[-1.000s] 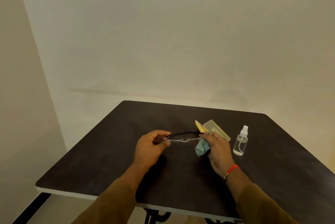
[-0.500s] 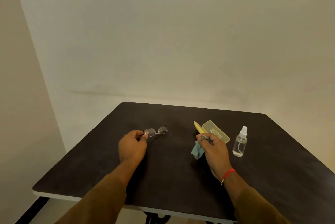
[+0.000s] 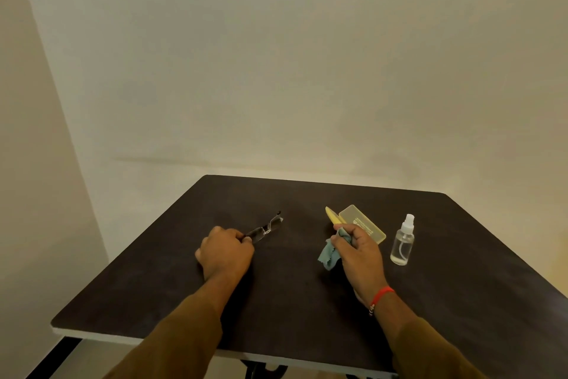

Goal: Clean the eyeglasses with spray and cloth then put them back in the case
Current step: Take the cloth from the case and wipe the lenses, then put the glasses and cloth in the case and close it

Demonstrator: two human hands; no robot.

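The hands are separating after wiping: the left hand (image 3: 226,254) is gripping the folded eyeglasses (image 3: 264,229), the right hand (image 3: 358,251) is pinching the cloth (image 3: 329,257) near the open case (image 3: 362,223).

Dim, warm yellowish light fills the wide-angle view; the wall (image 3: 307,71) edges bow outward. Soft shadows pool under both hands on the dark table (image 3: 461,286). The detail is slightly soft.

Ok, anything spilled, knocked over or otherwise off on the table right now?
Nothing stands out. The spray bottle stands upright with no puddle visible, the yellow case lies open, the left hand holds the eyeglasses, and the right hand grips the blue cloth.
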